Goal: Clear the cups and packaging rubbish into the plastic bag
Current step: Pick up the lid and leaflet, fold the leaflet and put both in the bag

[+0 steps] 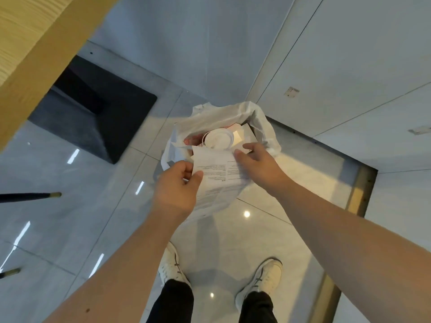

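Note:
A white plastic bag [235,114] stands open on the tiled floor in front of me. Inside it I see a white cup lid [218,138], white packaging [242,134] and something red [193,139]. A printed white paper sheet [219,173] is held over the bag's near edge. My left hand [177,185] pinches the sheet's left edge between thumb and fingers. My right hand [255,159] grips its upper right corner. The paper covers the bag's near side.
A light wooden table edge [35,50] runs across the upper left, with a dark block base [100,113] under it. Two dark chair legs [30,197] reach in from the left. Grey wall panels [349,66] rise behind the bag. My white shoes [172,266] stand below.

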